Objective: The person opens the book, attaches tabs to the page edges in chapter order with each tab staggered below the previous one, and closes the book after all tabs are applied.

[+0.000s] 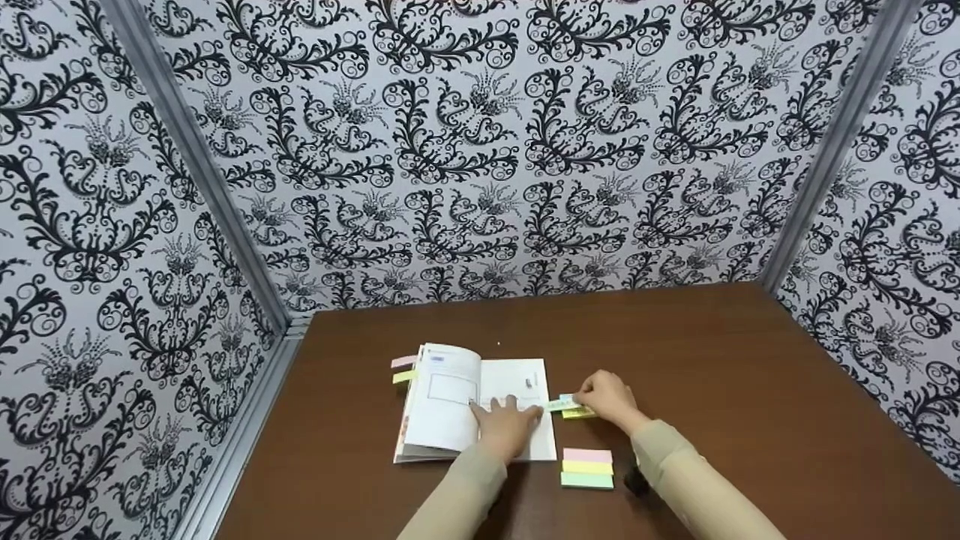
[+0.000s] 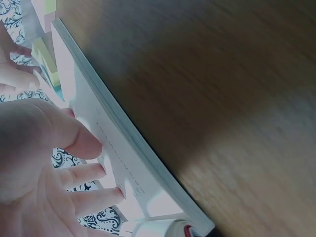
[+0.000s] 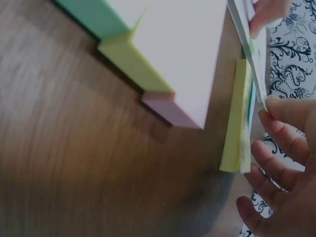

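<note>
An open book (image 1: 442, 412) lies on the table, its left pages bulging up. My left hand (image 1: 507, 429) rests on the right-hand page with fingers spread; in the left wrist view its fingertips touch the paper. Beside the book's right edge, my right hand (image 1: 606, 399) pinches the end of a pale green sticky tab (image 1: 556, 406) between thumb and finger. The tab reaches the page edge near my left hand's fingertips. Just below the right hand sits a yellow pad of sticky notes (image 3: 235, 118) with a blue one (image 1: 565, 397) by it. The right hand's other fingers are loosely bent.
Pink, yellow and green sticky-note pads (image 1: 587, 468) lie side by side near the book's lower right corner. Pink (image 1: 403, 361) and yellow tabs (image 1: 404, 376) stick out from the book's left edge. A dark object (image 1: 636, 481) is partly behind the right sleeve. Patterned walls enclose the brown table (image 1: 712, 360).
</note>
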A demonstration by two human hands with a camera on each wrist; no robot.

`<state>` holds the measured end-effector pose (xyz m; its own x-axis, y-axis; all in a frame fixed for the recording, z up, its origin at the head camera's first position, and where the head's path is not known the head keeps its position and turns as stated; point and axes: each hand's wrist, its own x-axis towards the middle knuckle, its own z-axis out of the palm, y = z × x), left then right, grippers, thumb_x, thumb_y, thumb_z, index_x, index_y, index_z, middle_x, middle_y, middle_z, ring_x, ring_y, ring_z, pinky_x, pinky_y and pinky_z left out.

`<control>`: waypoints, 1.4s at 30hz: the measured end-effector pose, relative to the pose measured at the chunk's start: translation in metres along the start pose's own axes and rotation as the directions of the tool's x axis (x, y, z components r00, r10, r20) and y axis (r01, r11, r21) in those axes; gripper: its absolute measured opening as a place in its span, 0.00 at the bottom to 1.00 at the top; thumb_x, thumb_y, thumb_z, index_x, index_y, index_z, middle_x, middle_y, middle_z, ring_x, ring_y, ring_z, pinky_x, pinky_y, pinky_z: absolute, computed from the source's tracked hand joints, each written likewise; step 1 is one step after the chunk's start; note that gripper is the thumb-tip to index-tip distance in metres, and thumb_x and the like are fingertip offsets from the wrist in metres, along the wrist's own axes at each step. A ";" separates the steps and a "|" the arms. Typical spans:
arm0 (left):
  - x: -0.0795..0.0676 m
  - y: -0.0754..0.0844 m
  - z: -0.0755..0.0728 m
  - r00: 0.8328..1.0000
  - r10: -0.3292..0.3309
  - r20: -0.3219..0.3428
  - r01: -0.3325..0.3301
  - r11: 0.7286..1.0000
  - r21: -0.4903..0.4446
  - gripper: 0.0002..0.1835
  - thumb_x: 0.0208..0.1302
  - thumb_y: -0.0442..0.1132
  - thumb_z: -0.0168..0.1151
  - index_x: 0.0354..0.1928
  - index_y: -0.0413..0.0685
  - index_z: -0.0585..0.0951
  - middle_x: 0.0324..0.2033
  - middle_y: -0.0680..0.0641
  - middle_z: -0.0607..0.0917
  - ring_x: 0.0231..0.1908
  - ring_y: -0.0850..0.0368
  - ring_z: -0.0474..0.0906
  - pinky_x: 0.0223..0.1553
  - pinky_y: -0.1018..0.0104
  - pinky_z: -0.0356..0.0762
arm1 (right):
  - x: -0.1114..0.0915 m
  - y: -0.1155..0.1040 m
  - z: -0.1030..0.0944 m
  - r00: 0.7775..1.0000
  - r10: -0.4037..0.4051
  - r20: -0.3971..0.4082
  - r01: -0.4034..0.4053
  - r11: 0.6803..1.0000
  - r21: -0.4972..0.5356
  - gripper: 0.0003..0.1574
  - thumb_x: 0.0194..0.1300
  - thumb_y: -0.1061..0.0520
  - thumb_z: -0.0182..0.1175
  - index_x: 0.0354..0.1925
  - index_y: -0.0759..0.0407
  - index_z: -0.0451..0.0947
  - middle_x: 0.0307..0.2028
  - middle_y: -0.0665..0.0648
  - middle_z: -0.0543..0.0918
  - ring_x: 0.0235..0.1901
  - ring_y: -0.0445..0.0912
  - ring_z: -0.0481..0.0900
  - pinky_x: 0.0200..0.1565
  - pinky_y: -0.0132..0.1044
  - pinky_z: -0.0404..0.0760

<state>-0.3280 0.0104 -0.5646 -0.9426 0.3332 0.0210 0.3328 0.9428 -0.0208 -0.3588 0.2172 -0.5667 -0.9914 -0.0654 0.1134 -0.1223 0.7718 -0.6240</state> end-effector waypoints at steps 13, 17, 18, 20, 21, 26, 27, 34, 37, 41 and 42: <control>0.000 0.002 0.007 1.000 0.010 -0.003 -0.010 1.000 -0.002 0.17 0.71 0.53 0.48 0.59 0.77 0.76 0.56 0.42 0.78 0.57 0.33 0.72 0.52 0.24 0.61 | -0.017 -0.009 -0.008 0.994 -0.069 -0.086 0.061 0.994 -0.091 0.04 0.58 0.55 0.68 0.27 0.51 0.84 0.37 0.53 0.81 0.41 0.53 0.78 0.44 0.57 0.74; -0.001 0.002 0.008 1.000 0.012 -0.015 -0.011 1.000 0.019 0.17 0.72 0.54 0.47 0.59 0.78 0.76 0.57 0.43 0.78 0.57 0.35 0.73 0.52 0.25 0.62 | -0.036 -0.020 -0.004 0.971 -0.237 -0.028 0.228 0.955 -0.192 0.07 0.54 0.53 0.70 0.30 0.54 0.85 0.41 0.56 0.83 0.46 0.57 0.78 0.43 0.60 0.71; -0.001 0.002 0.008 1.000 0.011 -0.022 -0.010 1.000 0.019 0.17 0.72 0.54 0.47 0.58 0.77 0.76 0.56 0.43 0.78 0.57 0.35 0.73 0.52 0.25 0.62 | -0.043 -0.022 -0.002 0.962 -0.273 0.019 0.271 0.940 -0.207 0.10 0.55 0.51 0.70 0.34 0.55 0.86 0.44 0.57 0.83 0.47 0.57 0.78 0.44 0.62 0.71; -0.001 0.002 0.009 1.000 0.008 -0.027 -0.007 1.000 0.017 0.17 0.72 0.54 0.46 0.59 0.78 0.76 0.57 0.43 0.78 0.57 0.35 0.72 0.52 0.26 0.62 | -0.055 -0.026 0.000 0.935 -0.328 0.133 0.350 0.910 -0.221 0.20 0.57 0.48 0.68 0.44 0.59 0.85 0.50 0.60 0.82 0.51 0.59 0.78 0.45 0.65 0.69; -0.001 0.002 0.009 1.000 0.007 -0.029 -0.006 1.000 0.015 0.17 0.72 0.54 0.46 0.59 0.78 0.76 0.57 0.43 0.78 0.58 0.35 0.72 0.52 0.26 0.61 | -0.062 -0.028 0.002 0.920 -0.340 0.195 0.379 0.899 -0.220 0.26 0.58 0.45 0.67 0.49 0.60 0.83 0.53 0.61 0.81 0.54 0.60 0.76 0.47 0.68 0.68; -0.002 0.003 0.010 0.999 0.013 -0.042 -0.011 0.999 0.030 0.18 0.72 0.53 0.45 0.60 0.79 0.75 0.59 0.44 0.77 0.59 0.36 0.71 0.53 0.26 0.61 | -0.090 -0.038 0.007 0.876 -0.287 0.389 0.388 0.897 -0.211 0.44 0.62 0.35 0.60 0.63 0.64 0.72 0.66 0.64 0.68 0.66 0.64 0.61 0.55 0.75 0.56; -0.003 0.004 0.010 0.999 0.016 -0.044 -0.014 0.999 0.032 0.19 0.72 0.53 0.45 0.60 0.79 0.75 0.59 0.44 0.77 0.59 0.36 0.71 0.53 0.26 0.61 | -0.094 -0.040 0.008 0.873 -0.276 0.403 0.383 0.898 -0.217 0.45 0.62 0.33 0.58 0.64 0.64 0.71 0.67 0.64 0.67 0.67 0.65 0.60 0.56 0.76 0.54; -0.001 0.003 0.008 1.000 0.006 0.014 -0.006 1.000 -0.015 0.19 0.73 0.54 0.43 0.62 0.80 0.74 0.62 0.44 0.75 0.62 0.36 0.68 0.54 0.24 0.57 | -0.106 -0.043 0.018 0.862 -0.269 0.430 0.407 0.872 -0.272 0.46 0.61 0.32 0.57 0.65 0.63 0.71 0.67 0.59 0.69 0.68 0.60 0.61 0.58 0.74 0.55; -0.001 0.002 0.009 0.999 0.005 0.047 -0.004 1.000 -0.025 0.20 0.74 0.54 0.42 0.64 0.80 0.72 0.64 0.45 0.73 0.64 0.36 0.65 0.56 0.23 0.54 | -0.107 -0.042 0.021 0.862 -0.268 0.430 0.416 0.858 -0.300 0.47 0.60 0.32 0.59 0.65 0.62 0.71 0.66 0.58 0.70 0.68 0.59 0.61 0.57 0.74 0.55; -0.002 0.002 0.011 0.997 -0.008 0.081 0.008 1.000 0.003 0.23 0.71 0.55 0.47 0.67 0.81 0.68 0.67 0.45 0.70 0.66 0.36 0.63 0.57 0.24 0.51 | -0.106 -0.044 0.024 0.865 -0.269 0.423 0.424 0.844 -0.329 0.46 0.60 0.33 0.60 0.65 0.61 0.71 0.66 0.57 0.70 0.68 0.57 0.62 0.58 0.74 0.54; -0.003 0.001 0.011 0.996 -0.010 0.084 0.010 1.000 0.006 0.24 0.70 0.55 0.48 0.67 0.80 0.68 0.67 0.45 0.69 0.66 0.36 0.62 0.58 0.24 0.51 | -0.106 -0.045 0.024 0.866 -0.272 0.420 0.427 0.840 -0.335 0.46 0.59 0.33 0.60 0.65 0.61 0.71 0.66 0.57 0.70 0.68 0.57 0.62 0.58 0.74 0.54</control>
<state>-0.3254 0.0108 -0.5758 -0.9450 0.3211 -0.0625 0.3232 0.9460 -0.0267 -0.2492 0.1741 -0.5692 -0.8445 -0.5325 -0.0569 -0.5101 0.8322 -0.2172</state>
